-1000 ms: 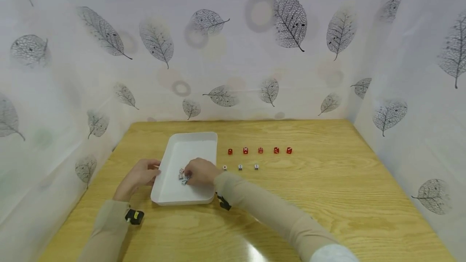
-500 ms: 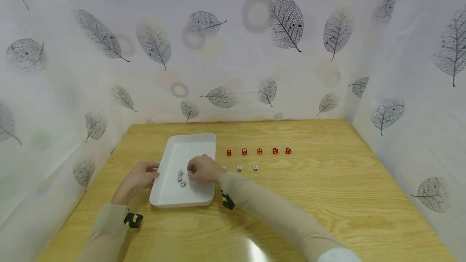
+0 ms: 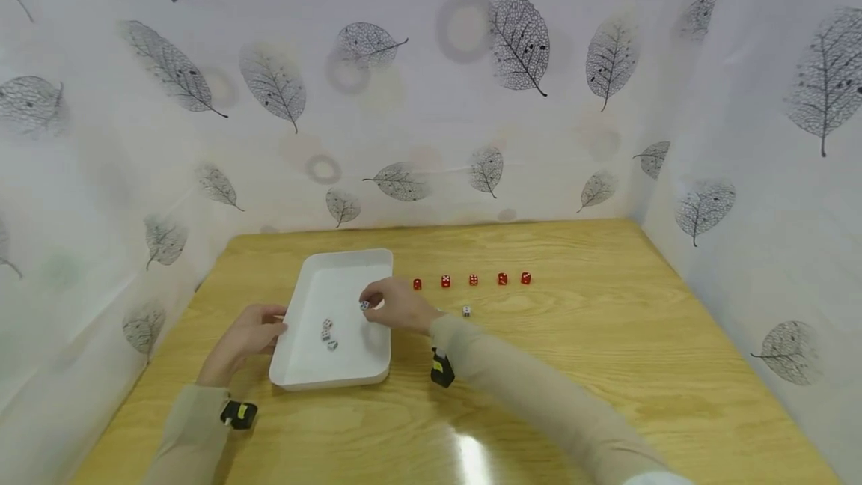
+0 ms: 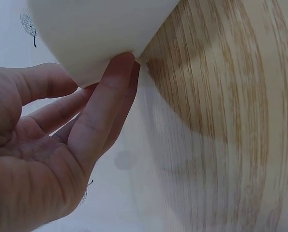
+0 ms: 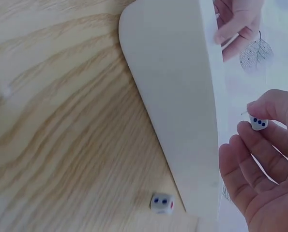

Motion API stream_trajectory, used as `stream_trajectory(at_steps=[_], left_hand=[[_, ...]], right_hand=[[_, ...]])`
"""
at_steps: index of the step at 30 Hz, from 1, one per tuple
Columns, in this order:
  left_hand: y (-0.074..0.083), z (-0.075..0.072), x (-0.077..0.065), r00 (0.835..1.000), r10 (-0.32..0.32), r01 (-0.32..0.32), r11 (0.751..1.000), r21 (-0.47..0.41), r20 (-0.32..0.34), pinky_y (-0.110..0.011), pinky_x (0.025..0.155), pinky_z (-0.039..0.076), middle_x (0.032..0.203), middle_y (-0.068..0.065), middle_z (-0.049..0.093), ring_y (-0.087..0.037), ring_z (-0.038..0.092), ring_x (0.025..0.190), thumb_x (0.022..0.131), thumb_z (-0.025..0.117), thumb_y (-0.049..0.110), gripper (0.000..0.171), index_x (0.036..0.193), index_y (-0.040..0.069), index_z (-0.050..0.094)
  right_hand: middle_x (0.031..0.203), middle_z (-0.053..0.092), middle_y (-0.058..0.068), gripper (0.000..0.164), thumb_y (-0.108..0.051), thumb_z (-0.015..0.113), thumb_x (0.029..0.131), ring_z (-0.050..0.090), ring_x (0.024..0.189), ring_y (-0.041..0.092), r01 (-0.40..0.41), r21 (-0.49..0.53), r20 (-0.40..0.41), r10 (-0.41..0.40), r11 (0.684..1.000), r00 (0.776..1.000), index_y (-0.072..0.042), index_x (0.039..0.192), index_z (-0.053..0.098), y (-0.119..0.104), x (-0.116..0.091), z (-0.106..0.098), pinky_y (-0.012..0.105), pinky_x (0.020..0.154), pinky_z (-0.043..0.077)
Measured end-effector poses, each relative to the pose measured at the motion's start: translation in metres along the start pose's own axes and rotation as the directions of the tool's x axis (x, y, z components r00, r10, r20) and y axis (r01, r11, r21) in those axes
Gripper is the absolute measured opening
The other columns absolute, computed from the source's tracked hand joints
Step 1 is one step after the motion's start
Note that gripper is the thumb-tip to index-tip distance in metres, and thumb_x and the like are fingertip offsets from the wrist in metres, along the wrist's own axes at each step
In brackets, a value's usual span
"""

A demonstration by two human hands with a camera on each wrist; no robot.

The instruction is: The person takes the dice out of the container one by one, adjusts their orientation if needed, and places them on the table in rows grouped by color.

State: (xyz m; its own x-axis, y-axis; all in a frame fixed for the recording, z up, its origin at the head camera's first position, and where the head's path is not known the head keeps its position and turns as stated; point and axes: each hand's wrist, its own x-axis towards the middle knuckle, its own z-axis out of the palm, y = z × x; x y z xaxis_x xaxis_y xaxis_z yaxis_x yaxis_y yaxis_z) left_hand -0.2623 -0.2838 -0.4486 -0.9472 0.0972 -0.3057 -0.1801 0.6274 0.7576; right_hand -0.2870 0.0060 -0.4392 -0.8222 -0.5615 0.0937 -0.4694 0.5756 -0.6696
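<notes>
My right hand [image 3: 402,307] pinches a white die [image 5: 258,122] between thumb and fingertips, over the right part of a white plastic tray [image 3: 346,272]. Blue pips show on the die's face in the right wrist view. Three more white dice [image 3: 326,334] lie together on the tray floor, left of that hand. At the tray's left side, my left hand [image 3: 246,335] grips the edge. In the left wrist view its thumb is at the rim, and the fingers [image 4: 110,82] press the tray's outer side from below.
Several red dice [image 3: 474,280] form a row on the wooden table [image 3: 572,365], right of the tray. Nearer stands a white die [image 3: 467,311], with others partly hidden by my right arm. Another white die [image 5: 162,203] sits beside the tray wall. Leaf-patterned cloth [image 3: 417,118] surrounds the table.
My right hand has lifted a white die from the group in the tray and moved right and away from me with it. The left hand keeps its hold on the tray.
</notes>
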Motion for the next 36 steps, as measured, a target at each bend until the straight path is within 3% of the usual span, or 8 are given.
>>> stream_trajectory(at_steps=[8,16,24,30,36], left_hand=[[0.001,-0.002,-0.001,1.0,-0.011,0.011,1.0,0.0,-0.001,-0.04,0.074,0.06,0.117,-0.03,0.057,-0.024,0.066,0.091,0.097,0.048,0.001,0.045,0.138,-0.015,0.041],[0.002,-0.002,-0.002,1.0,-0.026,0.027,0.999,0.026,-0.012,-0.039,0.075,0.059,0.123,-0.032,0.055,-0.024,0.065,0.094,0.098,0.048,0.004,0.045,0.14,-0.013,0.04],[0.0,-0.001,0.0,0.999,-0.035,0.036,0.999,0.038,-0.009,-0.039,0.076,0.059,0.122,-0.03,0.055,-0.027,0.064,0.095,0.098,0.049,0.004,0.046,0.14,-0.011,0.041],[0.0,-0.001,-0.001,1.0,0.0,0.0,1.0,0.03,-0.003,-0.038,0.074,0.059,0.119,-0.03,0.057,-0.022,0.066,0.089,0.098,0.049,0.004,0.045,0.14,-0.012,0.041],[-0.001,0.0,-0.003,1.0,0.02,-0.02,0.999,0.03,-0.008,-0.037,0.07,0.059,0.113,-0.026,0.061,-0.019,0.066,0.082,0.098,0.049,0.003,0.044,0.139,-0.012,0.042]], right_hand=[[0.103,0.072,0.001,0.026,-0.016,0.066,0.092,0.063,0.094,0.009,0.013,0.05,-0.061,-0.01,0.999,0.998,-0.006,0.114,0.071,0.008,-0.015,-0.013,0.022,0.081,0.051],[0.108,0.07,0.002,0.028,-0.018,0.066,0.093,0.062,0.1,0.013,-0.039,0.162,-0.086,0.054,0.986,0.995,-0.007,0.119,0.07,0.02,-0.035,-0.026,0.026,0.083,0.054],[0.112,0.069,0.001,0.031,-0.023,0.067,0.093,0.062,0.103,0.016,-0.093,0.14,-0.095,0.107,0.986,0.99,-0.01,0.121,0.069,0.05,-0.058,-0.047,0.035,0.088,0.053],[0.111,0.07,-0.001,0.032,-0.023,0.069,0.092,0.063,0.103,0.014,-0.148,0.104,-0.119,0.16,0.983,0.98,-0.01,0.121,0.069,0.066,-0.075,-0.064,0.037,0.09,0.053],[0.107,0.071,0.001,0.03,-0.021,0.07,0.091,0.065,0.099,0.017,-0.183,0.073,-0.152,0.192,0.98,0.97,-0.008,0.117,0.07,0.075,-0.088,-0.076,0.037,0.084,0.055]])
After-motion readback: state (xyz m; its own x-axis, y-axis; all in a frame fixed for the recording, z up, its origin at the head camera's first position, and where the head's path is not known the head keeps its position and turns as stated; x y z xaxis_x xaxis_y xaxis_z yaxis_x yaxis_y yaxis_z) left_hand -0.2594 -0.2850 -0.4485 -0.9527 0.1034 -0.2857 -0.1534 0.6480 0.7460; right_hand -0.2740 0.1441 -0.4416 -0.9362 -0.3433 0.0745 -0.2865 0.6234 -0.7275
